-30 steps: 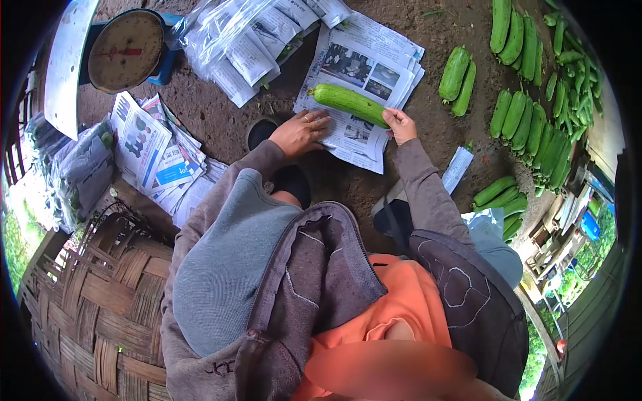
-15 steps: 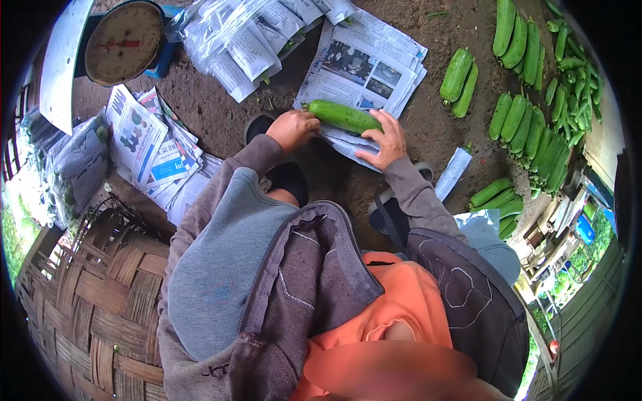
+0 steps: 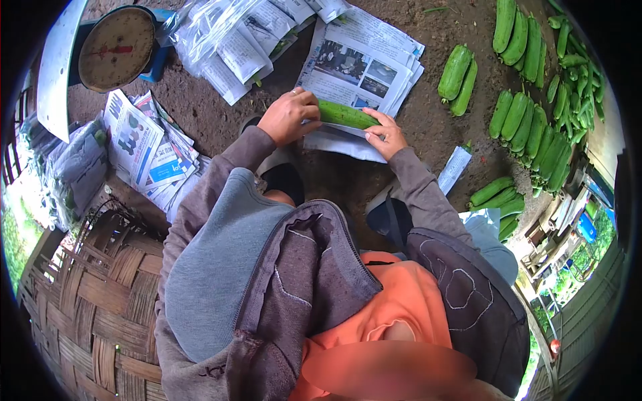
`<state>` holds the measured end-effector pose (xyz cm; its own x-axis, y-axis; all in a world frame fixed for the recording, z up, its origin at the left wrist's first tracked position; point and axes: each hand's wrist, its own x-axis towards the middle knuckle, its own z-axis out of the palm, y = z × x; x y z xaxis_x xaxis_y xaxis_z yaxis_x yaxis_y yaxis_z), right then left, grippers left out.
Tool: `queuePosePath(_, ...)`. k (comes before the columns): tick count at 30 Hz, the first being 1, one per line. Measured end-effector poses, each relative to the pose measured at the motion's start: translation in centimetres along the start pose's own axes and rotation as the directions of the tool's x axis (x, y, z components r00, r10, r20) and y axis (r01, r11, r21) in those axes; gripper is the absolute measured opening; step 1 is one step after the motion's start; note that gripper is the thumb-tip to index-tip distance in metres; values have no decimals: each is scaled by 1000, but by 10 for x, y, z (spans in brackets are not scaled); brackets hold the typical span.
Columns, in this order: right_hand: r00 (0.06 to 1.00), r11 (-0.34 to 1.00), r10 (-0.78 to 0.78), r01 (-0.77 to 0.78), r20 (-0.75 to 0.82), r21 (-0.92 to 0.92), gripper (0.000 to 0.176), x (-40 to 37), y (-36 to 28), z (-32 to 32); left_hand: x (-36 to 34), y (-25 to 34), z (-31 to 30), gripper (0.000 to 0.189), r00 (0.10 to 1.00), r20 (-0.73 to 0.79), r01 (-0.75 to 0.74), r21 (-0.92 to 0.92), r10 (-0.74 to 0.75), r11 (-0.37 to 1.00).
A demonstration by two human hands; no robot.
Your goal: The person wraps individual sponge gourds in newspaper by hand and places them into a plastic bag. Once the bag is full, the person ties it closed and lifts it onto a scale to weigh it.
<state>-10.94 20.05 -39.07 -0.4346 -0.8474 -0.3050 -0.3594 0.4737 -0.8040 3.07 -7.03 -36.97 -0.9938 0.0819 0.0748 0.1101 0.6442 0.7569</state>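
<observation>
A long green gourd (image 3: 346, 115) lies crosswise on the lower part of a stack of printed newspaper (image 3: 368, 63). My left hand (image 3: 291, 117) is closed around the gourd's left end, its back turned up. At the other end my right hand (image 3: 386, 136) has its thumb and fingers on the gourd and the paper edge. A sheet (image 3: 344, 144) sticks out below the gourd, toward my body. Newspaper-wrapped bundles in clear plastic (image 3: 244, 50) lie beyond my left hand.
A round dial scale (image 3: 116, 49) stands at the upper left, near loose newspapers (image 3: 150, 144) and bagged bundles (image 3: 80, 160). Rows of green gourds (image 3: 521, 127) lie at the right, with one wrapped gourd (image 3: 454, 170) nearer me. A woven basket (image 3: 100, 301) is at the lower left.
My left hand has moved up and left, turning more over the gourd's end. My right hand has shifted slightly, its fingers closer together. The gourd has moved slightly, and the sheet's lower edge has lifted.
</observation>
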Motion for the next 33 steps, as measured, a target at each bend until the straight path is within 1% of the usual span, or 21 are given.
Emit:
queuePosePath(2,992,996,92,-91,-89,10,13,1,3,3,9,-1,2,14,997,-69,-43,-80,37,996)
queuePosePath(3,982,991,137,-136,-133,18,14,2,3,5,13,-3,6,14,998,-50,37,-101,-42,994)
queuePosePath(6,908,927,-226,90,-352,-363,20,12,-46,0,25,-12,15,15,979,2,202,-111,-203,973)
queuePosePath(7,917,894,-300,175,-261,-412,29,14,-57,5,31,-15,16,15,978,14,209,-87,-209,974)
queuePosePath(10,933,855,-335,242,-131,-459,29,23,-68,32,39,-16,18,18,965,59,258,-53,-255,965)
queuePosePath(11,934,843,-317,200,-162,-499,37,29,-60,40,40,-16,16,19,959,75,278,-44,-274,960)
queuePosePath(14,914,824,-334,164,-230,-542,49,51,-34,44,32,-7,12,27,936,-309,153,-72,-168,986)
queuePosePath(15,915,850,-323,168,-242,-498,57,61,-35,38,28,2,11,31,868,-421,254,-76,-262,964)
queuePosePath(16,937,871,-273,145,-217,-469,58,67,-32,33,20,8,14,31,818,-409,372,-158,-403,915)
queuePosePath(18,969,901,-183,98,-167,-422,59,81,-28,20,8,8,25,31,672,-362,566,-311,-646,763)
queuePosePath(19,961,903,-216,129,-172,-411,56,86,-35,12,3,1,31,29,612,-19,622,-605,-791,497)
queuePosePath(20,969,951,-162,103,-187,-291,54,90,-36,9,-1,-5,42,33,606,243,562,-804,-757,192)
queuePosePath(22,982,998,-55,49,-182,-37,50,90,-40,12,8,1,44,36,591,481,433,-867,-647,-248)
queuePosePath(24,979,972,35,14,-202,236,49,86,-47,28,16,2,48,39,614,514,359,-858,-599,-368)
queuePosePath(26,967,822,203,-84,-152,563,50,79,-65,42,17,6,39,37,730,376,250,-924,-570,-290)
queuePosePath(27,969,881,203,-120,-138,457,47,77,-66,41,15,5,35,37,753,341,218,-936,-563,-275)
queuePosePath(28,965,980,50,3,-256,199,45,80,-71,32,14,3,32,37,775,306,190,-947,-553,-258)
queuePosePath(30,885,916,-306,174,-351,-361,42,85,-82,9,17,6,26,36,758,242,120,-964,-605,-235)
queuePosePath(31,856,912,-286,105,-430,-396,44,89,-88,1,22,10,17,35,752,222,100,-969,-620,-226)
queuePosePath(32,900,998,-64,61,-431,-21,45,93,-81,-1,26,15,7,34,745,202,79,-973,-636,-218)
queuePosePath(33,928,935,145,-16,-342,353,46,98,-70,-1,33,18,-5,35,764,190,71,-975,-617,-212)
